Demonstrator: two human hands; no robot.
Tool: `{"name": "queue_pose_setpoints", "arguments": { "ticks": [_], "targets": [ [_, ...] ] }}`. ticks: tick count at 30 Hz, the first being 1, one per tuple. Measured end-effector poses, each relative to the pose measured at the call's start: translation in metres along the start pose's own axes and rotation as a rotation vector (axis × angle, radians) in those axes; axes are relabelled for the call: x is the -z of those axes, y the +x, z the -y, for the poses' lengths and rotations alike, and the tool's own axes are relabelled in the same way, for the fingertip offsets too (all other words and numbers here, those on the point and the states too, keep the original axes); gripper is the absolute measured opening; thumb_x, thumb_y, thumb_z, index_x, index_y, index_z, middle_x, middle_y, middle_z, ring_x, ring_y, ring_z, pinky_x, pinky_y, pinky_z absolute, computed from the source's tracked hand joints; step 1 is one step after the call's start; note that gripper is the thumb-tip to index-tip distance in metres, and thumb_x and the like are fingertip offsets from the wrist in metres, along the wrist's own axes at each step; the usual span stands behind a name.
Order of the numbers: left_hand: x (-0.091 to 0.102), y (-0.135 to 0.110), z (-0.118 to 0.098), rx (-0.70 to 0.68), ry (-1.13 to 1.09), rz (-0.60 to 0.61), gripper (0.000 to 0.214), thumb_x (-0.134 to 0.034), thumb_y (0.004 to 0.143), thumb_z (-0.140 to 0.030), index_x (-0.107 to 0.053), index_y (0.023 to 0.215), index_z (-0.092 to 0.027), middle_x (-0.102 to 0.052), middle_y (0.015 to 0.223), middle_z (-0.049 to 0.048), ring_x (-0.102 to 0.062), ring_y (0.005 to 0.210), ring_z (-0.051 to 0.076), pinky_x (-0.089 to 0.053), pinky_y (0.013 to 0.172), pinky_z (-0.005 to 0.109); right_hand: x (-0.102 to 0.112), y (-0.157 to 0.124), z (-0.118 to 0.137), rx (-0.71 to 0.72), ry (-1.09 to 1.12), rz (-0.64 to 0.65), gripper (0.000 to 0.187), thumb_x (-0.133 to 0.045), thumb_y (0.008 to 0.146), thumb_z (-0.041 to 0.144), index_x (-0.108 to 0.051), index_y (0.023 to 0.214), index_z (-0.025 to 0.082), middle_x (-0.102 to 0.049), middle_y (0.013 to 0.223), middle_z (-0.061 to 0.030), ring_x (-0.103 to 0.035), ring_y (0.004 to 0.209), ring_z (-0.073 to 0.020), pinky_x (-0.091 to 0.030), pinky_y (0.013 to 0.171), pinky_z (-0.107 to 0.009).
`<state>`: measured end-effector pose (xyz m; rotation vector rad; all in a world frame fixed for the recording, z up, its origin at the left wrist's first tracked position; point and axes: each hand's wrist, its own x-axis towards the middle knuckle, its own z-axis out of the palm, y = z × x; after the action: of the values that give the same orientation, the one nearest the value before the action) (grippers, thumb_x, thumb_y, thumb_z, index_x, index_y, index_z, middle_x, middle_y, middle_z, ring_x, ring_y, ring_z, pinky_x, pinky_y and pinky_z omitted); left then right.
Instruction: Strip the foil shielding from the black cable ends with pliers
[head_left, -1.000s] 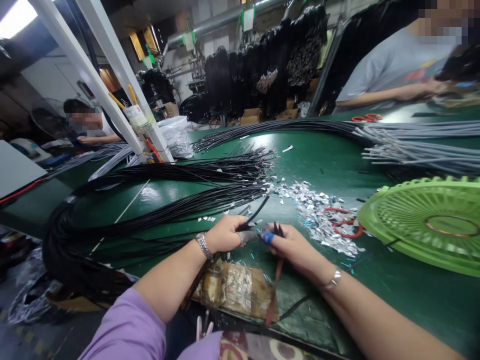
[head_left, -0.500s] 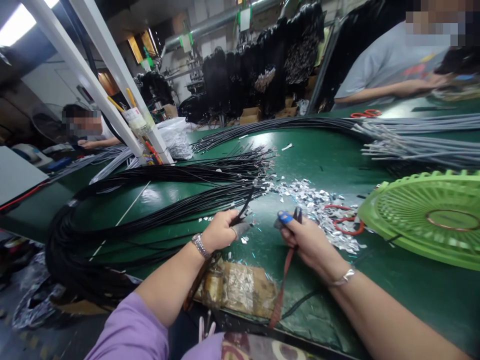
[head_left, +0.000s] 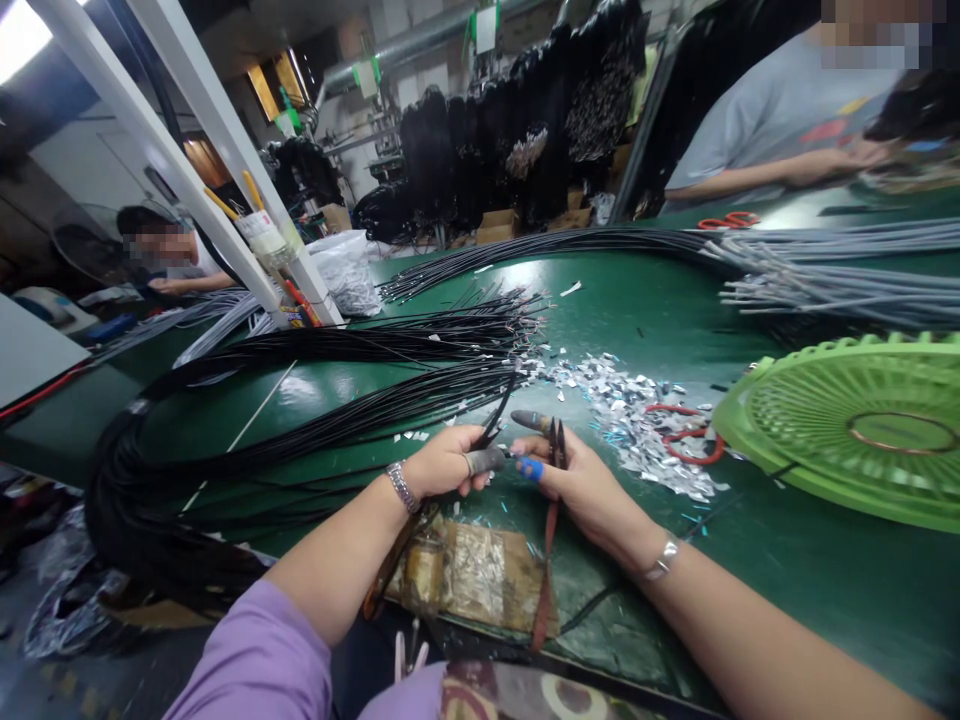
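Observation:
My left hand point(head_left: 457, 462) is closed on the end of a black cable point(head_left: 501, 408), with a grey cover on its thumb. Close to its right, my right hand point(head_left: 564, 470) grips a dark two-pronged tool point(head_left: 557, 442), prongs pointing up; a long reddish-brown strip point(head_left: 547, 575) hangs below it. Blue tape wraps the right thumb, and a grey cover sits on the outstretched index finger. The two hands' fingertips nearly meet at the cable end. Left of them lies a thick bundle of black cables point(head_left: 360, 415), ends toward the table's middle.
White and blue scraps point(head_left: 637, 420) lie around red-handled scissors point(head_left: 697, 447). At right is a green fan point(head_left: 855, 430). Grey cables point(head_left: 825, 285) lie at the back right. A taped cardboard piece point(head_left: 484, 575) sits at the front edge. Co-workers point(head_left: 780, 120) sit across the table.
My right hand has moved left toward my left hand, its index finger now stretched out. The left hand still holds the cable. The camera view has shifted slightly.

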<state>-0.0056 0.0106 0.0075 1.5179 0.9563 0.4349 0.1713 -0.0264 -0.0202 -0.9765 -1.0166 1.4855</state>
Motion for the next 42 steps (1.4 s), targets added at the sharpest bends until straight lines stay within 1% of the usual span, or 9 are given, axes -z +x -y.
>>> {"name": "queue_pose_setpoints", "arguments": {
  "ticks": [4,10,14,20,24,27,31,34,42],
  "targets": [
    [0.0,0.001,0.001,-0.009,0.015,0.004,0.047,-0.064,0.069,-0.061,-0.049,0.075,-0.016,-0.049,0.047,-0.0065,-0.038,0.034,0.004,-0.027,0.034,0.018,-0.002,0.001,-0.004,-0.049,0.043,-0.008,0.058,-0.084,0.054,0.031,-0.058,0.104,0.021,-0.061,0.073,0.002,-0.036,0.048,-0.0068,-0.022,0.041,-0.02],
    [-0.001,0.0,-0.001,0.007,0.032,0.013,0.039,-0.062,0.075,-0.053,-0.05,0.078,-0.015,-0.048,0.048,-0.0065,-0.037,0.034,0.004,-0.029,0.036,0.018,-0.004,0.002,-0.004,-0.039,0.095,0.0,0.055,-0.083,0.054,0.028,-0.057,0.102,0.022,-0.063,0.081,0.0008,-0.033,0.046,-0.0053,-0.021,0.039,-0.02],
    [-0.001,0.001,0.001,-0.002,0.119,-0.027,0.028,-0.057,0.08,-0.043,-0.051,0.079,-0.016,-0.049,0.05,-0.0053,-0.038,0.037,0.006,-0.031,0.04,0.02,-0.006,0.001,-0.003,-0.048,0.085,0.001,0.056,-0.083,0.054,0.026,-0.057,0.102,0.021,-0.062,0.074,0.0019,-0.034,0.046,-0.0056,-0.021,0.038,-0.019],
    [-0.008,-0.005,0.001,-0.265,0.695,-0.311,0.018,-0.057,0.077,-0.028,-0.049,0.064,-0.017,-0.052,0.057,-0.0009,-0.047,0.055,0.012,-0.033,0.053,0.023,-0.008,0.001,-0.002,-0.143,0.163,-0.013,0.044,-0.081,0.05,0.021,-0.056,0.087,0.021,-0.051,0.061,0.0067,-0.033,0.045,-0.0055,-0.02,0.037,-0.018],
    [-0.013,-0.007,0.001,-0.281,0.965,-0.396,0.005,-0.055,0.068,-0.015,-0.052,0.066,-0.018,-0.056,0.062,0.0008,-0.051,0.059,0.014,-0.032,0.055,0.025,-0.011,-0.002,-0.002,-0.25,0.179,0.022,0.04,-0.078,0.048,0.018,-0.052,0.078,0.02,-0.048,0.058,0.0078,-0.03,0.044,-0.0042,-0.018,0.037,-0.018],
    [-0.011,-0.006,0.002,-0.274,0.91,-0.442,0.005,-0.055,0.073,-0.018,-0.053,0.068,-0.018,-0.056,0.062,0.0005,-0.049,0.058,0.014,-0.032,0.055,0.024,-0.01,-0.004,-0.002,-0.248,0.13,0.001,0.044,-0.076,0.048,0.017,-0.054,0.087,0.02,-0.053,0.062,0.0065,-0.032,0.043,-0.0045,-0.017,0.037,-0.018],
    [-0.008,-0.003,0.003,-0.289,0.739,-0.441,0.017,-0.055,0.078,-0.027,-0.049,0.065,-0.018,-0.05,0.059,-0.0013,-0.042,0.055,0.011,-0.031,0.054,0.023,-0.006,-0.002,0.001,-0.113,0.152,-0.154,0.042,-0.074,0.056,0.024,-0.057,0.094,0.021,-0.056,0.07,0.0035,-0.036,0.047,-0.0064,-0.02,0.038,-0.018],
    [-0.008,-0.003,0.004,-0.293,0.672,-0.423,0.021,-0.056,0.078,-0.029,-0.047,0.063,-0.017,-0.047,0.057,-0.0025,-0.039,0.055,0.01,-0.029,0.054,0.023,-0.005,-0.001,0.002,-0.056,0.157,-0.171,0.044,-0.076,0.058,0.028,-0.058,0.098,0.021,-0.056,0.071,0.0024,-0.038,0.05,-0.0081,-0.022,0.038,-0.019],
    [-0.008,-0.002,0.006,-0.314,0.647,-0.386,0.021,-0.058,0.078,-0.026,-0.048,0.063,-0.016,-0.045,0.058,-0.0028,-0.038,0.056,0.01,-0.03,0.054,0.022,-0.007,-0.001,-0.001,-0.074,0.161,-0.132,0.039,-0.084,0.053,0.033,-0.058,0.079,0.019,-0.047,0.055,0.0065,-0.031,0.046,-0.0062,-0.02,0.038,-0.019]
  ]
}}
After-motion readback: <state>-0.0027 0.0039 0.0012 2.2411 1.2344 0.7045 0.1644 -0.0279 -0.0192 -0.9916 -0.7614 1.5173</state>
